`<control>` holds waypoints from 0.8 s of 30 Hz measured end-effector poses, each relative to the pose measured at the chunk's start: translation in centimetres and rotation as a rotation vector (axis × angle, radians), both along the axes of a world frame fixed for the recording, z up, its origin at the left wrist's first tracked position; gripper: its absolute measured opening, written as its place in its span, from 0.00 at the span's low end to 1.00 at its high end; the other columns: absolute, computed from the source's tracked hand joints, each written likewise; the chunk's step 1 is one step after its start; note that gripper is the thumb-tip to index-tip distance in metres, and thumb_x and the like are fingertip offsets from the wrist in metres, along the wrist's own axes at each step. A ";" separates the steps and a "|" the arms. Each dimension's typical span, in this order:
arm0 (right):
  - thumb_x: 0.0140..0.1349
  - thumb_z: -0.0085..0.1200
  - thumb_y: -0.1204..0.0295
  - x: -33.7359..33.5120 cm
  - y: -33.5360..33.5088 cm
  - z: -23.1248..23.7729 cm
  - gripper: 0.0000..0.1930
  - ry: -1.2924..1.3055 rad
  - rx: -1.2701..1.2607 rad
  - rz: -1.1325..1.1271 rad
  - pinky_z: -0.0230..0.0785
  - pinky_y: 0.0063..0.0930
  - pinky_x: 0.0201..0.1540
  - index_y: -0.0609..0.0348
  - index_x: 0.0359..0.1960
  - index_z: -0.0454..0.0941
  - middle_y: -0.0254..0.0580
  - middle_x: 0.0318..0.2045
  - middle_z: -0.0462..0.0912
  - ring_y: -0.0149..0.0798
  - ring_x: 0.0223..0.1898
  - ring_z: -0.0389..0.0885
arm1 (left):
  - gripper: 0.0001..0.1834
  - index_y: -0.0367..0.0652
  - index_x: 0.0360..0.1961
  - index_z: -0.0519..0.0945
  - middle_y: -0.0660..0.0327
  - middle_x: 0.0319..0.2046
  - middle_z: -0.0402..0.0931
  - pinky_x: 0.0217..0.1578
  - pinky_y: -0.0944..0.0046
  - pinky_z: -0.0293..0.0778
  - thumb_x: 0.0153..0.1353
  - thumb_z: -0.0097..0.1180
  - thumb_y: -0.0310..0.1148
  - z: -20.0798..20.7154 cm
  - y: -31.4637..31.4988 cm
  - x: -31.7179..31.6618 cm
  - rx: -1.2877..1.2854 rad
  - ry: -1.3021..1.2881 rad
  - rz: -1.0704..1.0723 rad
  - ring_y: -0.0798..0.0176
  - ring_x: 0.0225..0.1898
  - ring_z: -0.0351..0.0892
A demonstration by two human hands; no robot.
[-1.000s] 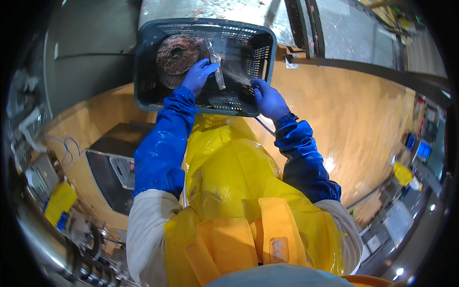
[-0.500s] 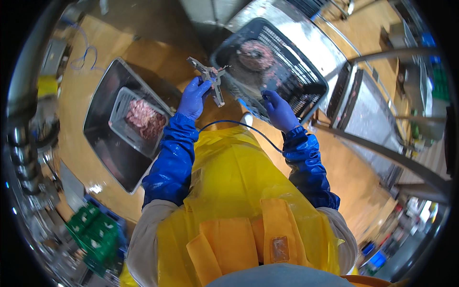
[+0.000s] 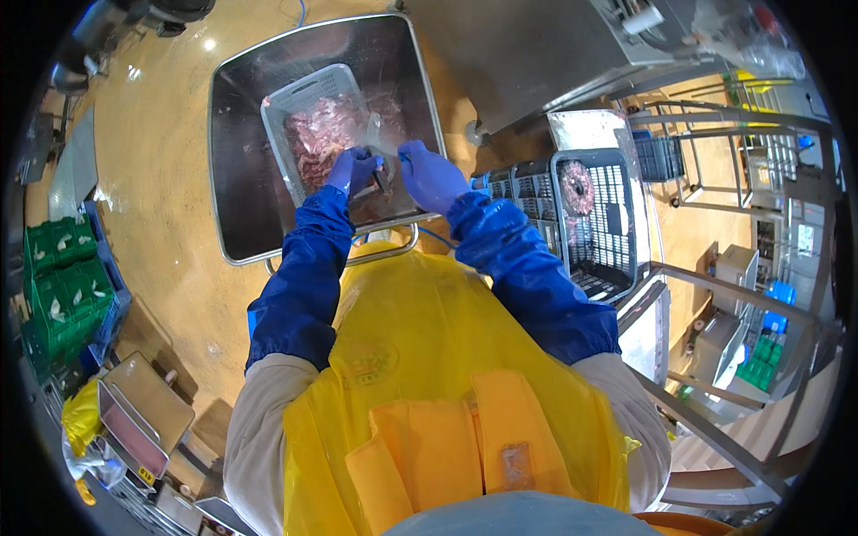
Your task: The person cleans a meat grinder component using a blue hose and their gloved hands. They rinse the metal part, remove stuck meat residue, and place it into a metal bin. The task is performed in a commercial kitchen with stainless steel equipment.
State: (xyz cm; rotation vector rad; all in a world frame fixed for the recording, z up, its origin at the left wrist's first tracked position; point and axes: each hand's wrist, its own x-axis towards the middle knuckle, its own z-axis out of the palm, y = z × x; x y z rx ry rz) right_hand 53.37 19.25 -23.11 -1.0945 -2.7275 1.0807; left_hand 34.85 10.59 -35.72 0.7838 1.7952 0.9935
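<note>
My left hand [image 3: 354,171], in a blue-violet glove, is closed on a cross-shaped metal grinder knife, mostly hidden by the fingers; one dark arm [image 3: 382,181] of it sticks out. Facing it, my gloved right hand [image 3: 433,179] is closed round a small dark hose nozzle, largely covered by the fingers. Whitish mist hangs between and beyond the hands. Both are over a deep metal tub [image 3: 241,170]. Inside the tub lies a grey perforated basket [image 3: 273,125] with pinkish meat scraps [image 3: 322,134]. A thin blue hose [image 3: 436,238] passes below my right forearm.
To the right, a black slatted crate [image 3: 631,223] holds a ring-shaped metal part [image 3: 579,188] smeared with meat. A steel machine housing [image 3: 527,62] stands beyond. Metal rack rails [image 3: 715,290] run along the right. Green crates [image 3: 67,277] are at the left. The tub has a handle [image 3: 393,252] towards me.
My view has turned, and both hands have shifted from the floor gap and black crate to over the metal tub. The hands are closer together, and mist now shows there.
</note>
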 end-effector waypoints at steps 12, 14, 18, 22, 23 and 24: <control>0.66 0.43 0.62 -14.0 3.5 2.4 0.18 -0.160 0.085 0.026 0.72 0.51 0.52 0.57 0.52 0.71 0.61 0.45 0.82 0.60 0.48 0.81 | 0.16 0.35 0.32 0.82 0.63 0.24 0.77 0.32 0.63 0.69 0.60 0.62 0.41 2.5 -3.7 -6.4 0.038 0.022 0.092 0.68 0.27 0.72; 0.65 0.44 0.63 -14.7 3.7 3.3 0.18 -0.149 0.067 0.007 0.72 0.50 0.53 0.57 0.52 0.72 0.61 0.45 0.82 0.60 0.48 0.81 | 0.15 0.36 0.32 0.81 0.64 0.24 0.77 0.32 0.63 0.69 0.60 0.62 0.40 2.6 -3.8 -6.9 0.046 0.040 0.074 0.69 0.27 0.72; 0.63 0.46 0.64 -15.4 4.2 2.5 0.19 -0.218 0.080 0.175 0.71 0.49 0.54 0.55 0.53 0.74 0.57 0.48 0.82 0.59 0.50 0.80 | 0.15 0.35 0.31 0.81 0.58 0.23 0.77 0.32 0.61 0.70 0.58 0.63 0.39 1.1 -4.0 -7.8 0.091 0.030 0.132 0.64 0.25 0.73; 0.65 0.43 0.64 -15.5 4.0 4.4 0.17 -0.238 0.034 0.213 0.71 0.49 0.52 0.53 0.52 0.75 0.57 0.47 0.82 0.60 0.48 0.80 | 0.14 0.36 0.32 0.81 0.59 0.24 0.77 0.32 0.61 0.69 0.57 0.63 0.38 1.4 -4.0 -7.9 0.112 0.030 0.119 0.66 0.26 0.72; 0.66 0.42 0.64 -15.2 4.0 4.0 0.17 -0.261 0.022 0.317 0.72 0.50 0.50 0.53 0.52 0.76 0.58 0.45 0.82 0.61 0.46 0.80 | 0.14 0.36 0.32 0.81 0.60 0.24 0.77 0.33 0.62 0.69 0.58 0.63 0.38 1.2 -4.0 -8.1 0.114 0.057 0.113 0.67 0.27 0.72; 0.66 0.42 0.64 -15.1 3.9 3.5 0.16 -0.226 0.051 0.260 0.72 0.50 0.50 0.53 0.51 0.76 0.58 0.45 0.82 0.61 0.46 0.80 | 0.14 0.36 0.32 0.81 0.61 0.25 0.77 0.33 0.62 0.69 0.58 0.64 0.38 0.9 -3.9 -8.3 0.116 0.085 0.108 0.68 0.28 0.72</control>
